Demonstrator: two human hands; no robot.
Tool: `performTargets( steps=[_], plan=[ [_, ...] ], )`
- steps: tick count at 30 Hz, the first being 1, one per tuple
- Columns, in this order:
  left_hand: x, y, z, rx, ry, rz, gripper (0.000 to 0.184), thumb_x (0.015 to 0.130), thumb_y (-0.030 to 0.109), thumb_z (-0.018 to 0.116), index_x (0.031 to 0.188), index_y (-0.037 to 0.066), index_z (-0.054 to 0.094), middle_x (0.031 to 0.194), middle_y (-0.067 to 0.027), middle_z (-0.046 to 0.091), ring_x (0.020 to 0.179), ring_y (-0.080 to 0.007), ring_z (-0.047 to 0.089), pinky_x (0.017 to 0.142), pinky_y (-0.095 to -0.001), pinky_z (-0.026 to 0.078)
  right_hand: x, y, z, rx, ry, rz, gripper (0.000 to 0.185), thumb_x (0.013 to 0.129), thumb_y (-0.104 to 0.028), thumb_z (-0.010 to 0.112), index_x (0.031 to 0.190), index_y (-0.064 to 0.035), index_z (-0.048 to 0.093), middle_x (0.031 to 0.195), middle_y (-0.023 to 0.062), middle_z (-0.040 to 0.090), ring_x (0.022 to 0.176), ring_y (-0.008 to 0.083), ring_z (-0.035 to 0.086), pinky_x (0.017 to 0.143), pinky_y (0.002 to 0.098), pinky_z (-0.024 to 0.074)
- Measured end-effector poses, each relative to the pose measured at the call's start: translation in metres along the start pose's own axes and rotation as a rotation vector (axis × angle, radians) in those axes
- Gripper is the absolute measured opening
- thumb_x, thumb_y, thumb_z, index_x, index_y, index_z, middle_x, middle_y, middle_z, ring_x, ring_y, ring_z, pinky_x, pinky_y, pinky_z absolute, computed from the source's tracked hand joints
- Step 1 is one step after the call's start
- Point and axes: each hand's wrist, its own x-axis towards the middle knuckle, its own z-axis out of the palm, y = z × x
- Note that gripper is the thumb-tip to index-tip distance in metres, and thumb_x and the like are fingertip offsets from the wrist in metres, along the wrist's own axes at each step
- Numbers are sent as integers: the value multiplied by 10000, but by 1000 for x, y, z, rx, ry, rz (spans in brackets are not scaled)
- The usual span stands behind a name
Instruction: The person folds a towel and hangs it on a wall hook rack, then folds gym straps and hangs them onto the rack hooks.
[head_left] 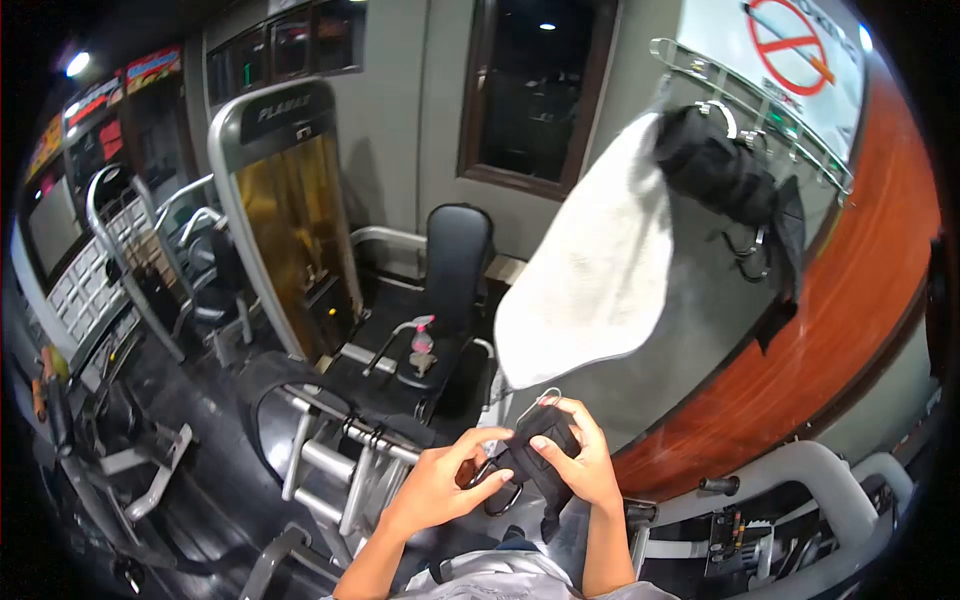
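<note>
A black padded strap with metal rings, which looks like a gym ankle strap [545, 450], is in front of me at waist height. My right hand [582, 460] grips it, thumb pressed on its face and fingers behind. A metal ring rises from its upper end. My left hand [450, 478] is at the strap's left side, thumb and index fingertips at its edge and the other fingers curled, partly hidden. Beyond the hands hangs a white towel [600, 260] from a wall-mounted wire rack [690, 65]. Black straps [715, 165] with metal rings hang on the same rack.
A weight-stack machine [225, 150] and a black padded seat [460, 250] stand ahead. A pink-capped bottle [422, 340] sits near the seat. Metal machine frames [830, 490] are at lower right, and other gym machines [140, 250] at left. A no-smoking sign [790, 45] hangs upper right.
</note>
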Motion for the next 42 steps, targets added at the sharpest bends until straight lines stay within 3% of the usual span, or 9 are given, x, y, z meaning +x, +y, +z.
performTargets(
  steps=[5, 13, 19, 24, 28, 30, 34, 36, 42],
  plan=[
    [44, 33, 34, 51, -166, 99, 526, 842, 144, 821, 1318, 96, 604, 706, 13, 594, 575, -60, 513, 541, -237, 424, -11, -32, -59, -123, 125, -35, 477, 883, -79, 787, 1310, 5, 591, 1283, 118, 664, 1107, 185, 665, 962, 321, 514],
    [119, 105, 94, -39, -396, 174, 643, 846, 198, 825, 1394, 112, 500, 772, -58, 646, 609, -117, 598, 587, -270, 505, -11, -116, -151, -584, 332, -366, 451, 837, -78, 815, 1246, 16, 649, 1226, 130, 719, 1152, 229, 693, 973, 327, 531],
    [166, 149, 134, -33, -164, 487, 512, 843, 106, 796, 1305, 61, 581, 836, -52, 627, 674, -124, 644, 648, -260, 546, 13, -172, -204, -770, 386, -626, 442, 824, -57, 808, 1239, -11, 664, 1211, 130, 722, 1137, 266, 700, 947, 333, 535],
    [195, 186, 152, 49, 28, 614, 560, 792, 10, 787, 1311, 59, 581, 1214, -91, 541, 906, -146, 668, 724, -291, 595, 48, -208, -235, -946, 440, -769, 482, 832, -138, 802, 1286, -74, 650, 1188, 154, 716, 1095, 325, 696, 906, 368, 544],
    [218, 201, 160, 54, 96, 663, 644, 808, -40, 732, 1404, 77, 518, 1235, -94, 526, 896, -142, 669, 771, -277, 605, 76, -223, -252, -943, 434, -829, 497, 849, -178, 793, 1315, -105, 637, 1181, 159, 715, 1082, 341, 693, 894, 384, 545],
    [225, 206, 160, 47, 103, 677, 652, 816, -47, 717, 1420, 79, 508, 1231, -95, 528, 899, -141, 669, 776, -275, 604, 86, -229, -257, -970, 438, -799, 535, 826, -142, 819, 1323, -65, 635, 1183, 141, 725, 988, 249, 702, 946, 355, 528],
    [237, 208, 157, 111, 104, 722, 608, 843, -67, 667, 1419, 67, 527, 1204, -96, 540, 926, -137, 675, 780, -266, 593, 110, -232, -269, -963, 446, -862, 533, 828, -162, 819, 1326, -83, 644, 1191, 159, 718, 1003, 275, 701, 947, 367, 528],
    [239, 211, 160, 87, 111, 705, 545, 852, -69, 667, 1372, 67, 581, 1206, -85, 551, 961, -150, 687, 784, -273, 588, 123, -231, -278, -977, 411, -944, 494, 859, -223, 784, 1327, -136, 650, 1101, 156, 727, 1010, 353, 694, 858, 390, 542],
    [246, 208, 165, 218, 243, 754, 443, 856, -33, 706, 1283, 76, 656, 1221, -88, 623, 961, -190, 699, 820, -311, 592, 137, -233, -283, -995, 419, -919, 496, 853, -238, 794, 1324, -152, 664, 830, 123, 655, 761, 316, 626, 737, 410, 501]
  ],
)
